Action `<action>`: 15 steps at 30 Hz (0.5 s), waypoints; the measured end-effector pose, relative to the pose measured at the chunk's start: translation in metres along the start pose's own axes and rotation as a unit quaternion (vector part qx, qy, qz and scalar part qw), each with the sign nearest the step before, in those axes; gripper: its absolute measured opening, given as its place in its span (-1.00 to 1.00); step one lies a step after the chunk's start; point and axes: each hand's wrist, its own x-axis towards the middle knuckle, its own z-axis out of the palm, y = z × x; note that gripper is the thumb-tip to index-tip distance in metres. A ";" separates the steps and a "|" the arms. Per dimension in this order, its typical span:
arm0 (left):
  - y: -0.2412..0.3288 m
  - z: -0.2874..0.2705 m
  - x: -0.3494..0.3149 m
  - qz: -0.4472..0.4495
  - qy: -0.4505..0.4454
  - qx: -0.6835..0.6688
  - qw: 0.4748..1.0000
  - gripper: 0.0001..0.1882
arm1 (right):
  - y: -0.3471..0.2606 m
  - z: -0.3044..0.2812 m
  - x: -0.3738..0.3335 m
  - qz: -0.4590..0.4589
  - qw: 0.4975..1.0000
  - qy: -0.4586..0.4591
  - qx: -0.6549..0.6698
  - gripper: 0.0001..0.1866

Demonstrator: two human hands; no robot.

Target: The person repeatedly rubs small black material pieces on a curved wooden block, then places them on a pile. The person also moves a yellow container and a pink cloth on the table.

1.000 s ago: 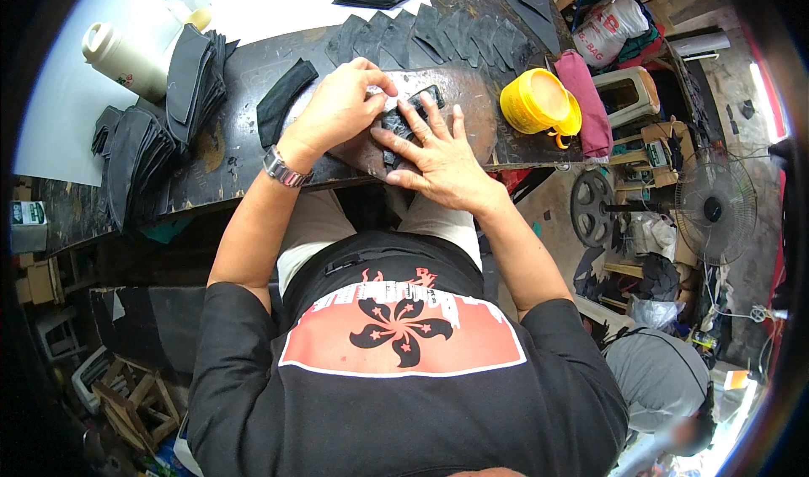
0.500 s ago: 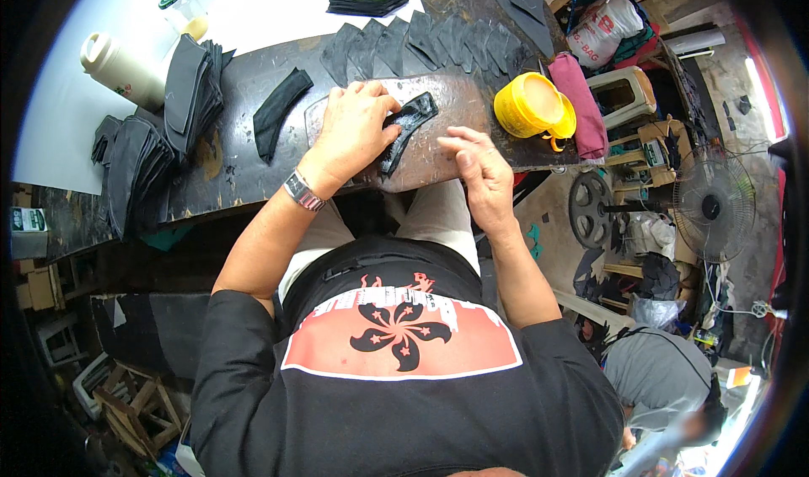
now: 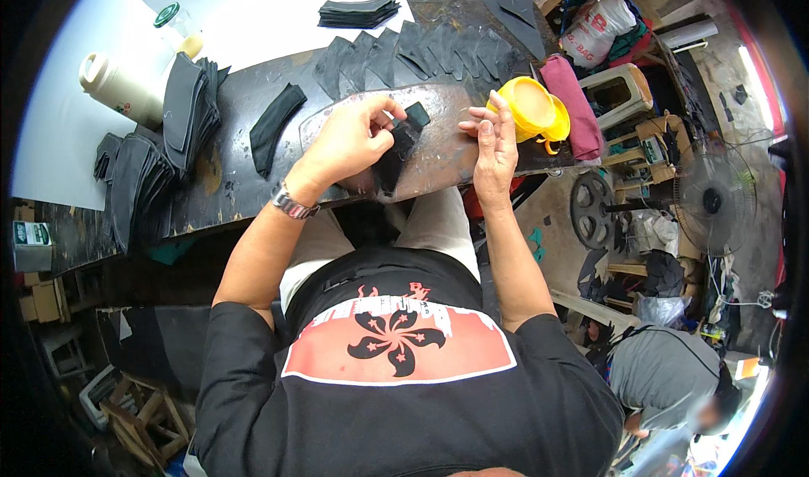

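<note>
My left hand (image 3: pixel 358 137) is over the brown board (image 3: pixel 451 123) with thumb and index finger pinched at the edge of a curved black piece (image 3: pixel 400 144). That piece looks like leather or a similar sheet material; it is blurred and its upper end shows a dull patch. To its right, my right hand (image 3: pixel 492 144) is raised with fingers stretched out, holding nothing. Just behind those fingers is a yellow tub (image 3: pixel 529 106) filled with a tan paste. A second curved black piece (image 3: pixel 276 130) lies on the dark table left of the board.
Overlapping black pieces (image 3: pixel 413 51) form a row behind the board. Stacks of black pieces (image 3: pixel 139 182) stand left, near a cream jug (image 3: pixel 122 88) and a green-lidded jar (image 3: pixel 179 29). A maroon cloth (image 3: pixel 571 106) lies right. A fan (image 3: pixel 712 199) and another person (image 3: pixel 666 380) are farther right.
The black piece has shifted and turned under my left hand, whose fingers have drawn up into a pinch. My right hand has risen toward the yellow tub.
</note>
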 end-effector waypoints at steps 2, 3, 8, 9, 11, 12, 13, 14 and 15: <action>0.003 -0.004 0.008 0.002 -0.007 -0.100 0.995 -0.68 | 0.007 -0.001 0.002 0.003 1.000 0.030 0.007 -0.48; 0.004 -0.005 0.013 -0.014 -0.011 -0.142 0.990 -0.68 | 0.011 -0.001 0.002 0.004 0.999 0.047 0.014 -0.48; 0.013 -0.008 0.059 0.069 0.030 -0.200 0.977 -0.71 | 0.029 0.004 -0.006 -0.061 0.993 0.103 -0.018 -0.49; 0.014 -0.008 0.070 0.086 0.037 -0.188 0.978 -0.71 | 0.031 0.004 -0.008 -0.062 0.992 0.112 -0.015 -0.49; 0.015 -0.002 0.104 0.083 0.066 -0.126 0.986 -0.70 | 0.033 0.005 -0.009 -0.078 0.989 0.123 -0.020 -0.49; 0.013 0.000 0.120 0.082 0.069 -0.105 0.989 -0.68 | 0.033 0.004 -0.010 -0.093 0.987 0.125 -0.026 -0.49; 0.011 0.006 0.137 0.084 0.080 -0.103 0.988 -0.68 | 0.033 0.004 -0.010 -0.106 0.986 0.126 -0.034 -0.49; 0.009 0.013 0.152 0.065 0.081 -0.130 0.986 -0.66 | 0.032 0.003 -0.012 -0.088 0.990 0.110 -0.031 -0.42; 0.006 0.021 0.166 0.036 0.079 -0.155 0.984 -0.64 | 0.032 0.002 -0.013 -0.090 0.990 0.097 -0.040 -0.42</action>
